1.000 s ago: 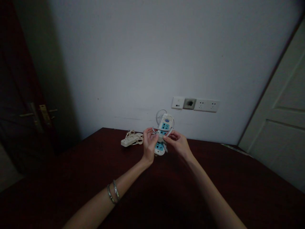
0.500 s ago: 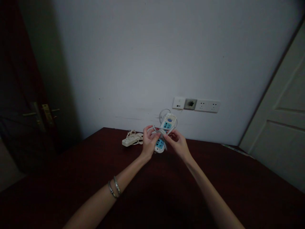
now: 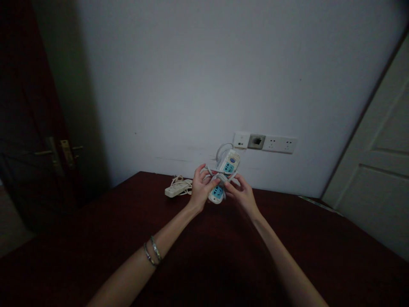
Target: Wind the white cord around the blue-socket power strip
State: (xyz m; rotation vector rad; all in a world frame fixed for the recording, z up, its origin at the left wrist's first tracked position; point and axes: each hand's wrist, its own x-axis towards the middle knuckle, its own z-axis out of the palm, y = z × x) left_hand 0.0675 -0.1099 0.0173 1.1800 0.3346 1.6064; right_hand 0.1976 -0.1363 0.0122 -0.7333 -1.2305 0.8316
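I hold a white power strip with blue sockets [image 3: 228, 164] tilted upright above a dark red table [image 3: 96, 238]. Its pale cord [image 3: 221, 150] loops around the strip's body. My left hand [image 3: 201, 189] grips the strip's lower middle from the left. My right hand [image 3: 242, 192] pinches the cord at the strip's right side. Two thin bangles sit on my left wrist.
A second, cream power strip [image 3: 173, 189] with its bundled cord lies on the table's far edge, left of my hands. Wall sockets [image 3: 264, 143] are mounted on the white wall behind. A dark door with a brass handle [image 3: 60, 154] stands at left, a white door [image 3: 377, 170] at right.
The strip has tilted further to the right and risen slightly. My hands have shifted a little right with it, and the cord lies tighter across its middle.
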